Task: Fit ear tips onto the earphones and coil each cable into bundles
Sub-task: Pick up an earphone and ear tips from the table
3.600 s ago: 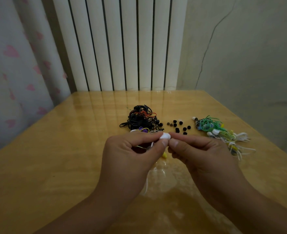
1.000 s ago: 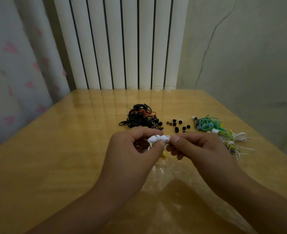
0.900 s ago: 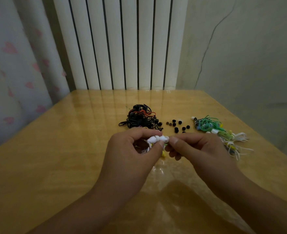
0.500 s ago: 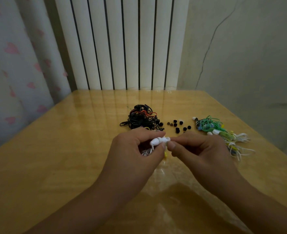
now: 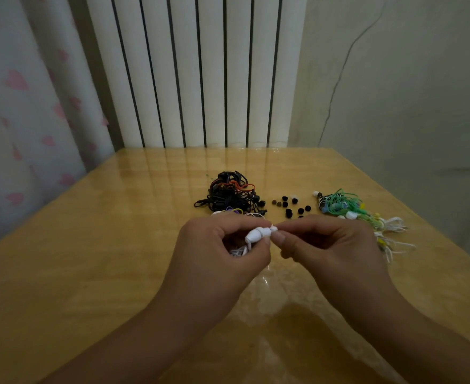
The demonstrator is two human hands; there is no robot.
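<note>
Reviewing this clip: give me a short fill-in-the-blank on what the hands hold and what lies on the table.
1. The left hand pinches a ____ earbud.
2. The right hand pinches the ear tip at the earbud's ____.
3. The loose ear tips lie between the black cable pile and the ____ one.

Missing: white; tip; green

Likely a home: radiator (image 5: 198, 70), heart-print curtain (image 5: 20, 106), wooden table (image 5: 90, 259).

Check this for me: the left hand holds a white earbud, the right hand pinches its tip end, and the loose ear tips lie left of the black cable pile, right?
Not quite. In the head view the loose ear tips lie right of the black cable pile, between it and the green cables. The left hand does hold the white earbud; the right hand pinches its tip end.
</note>
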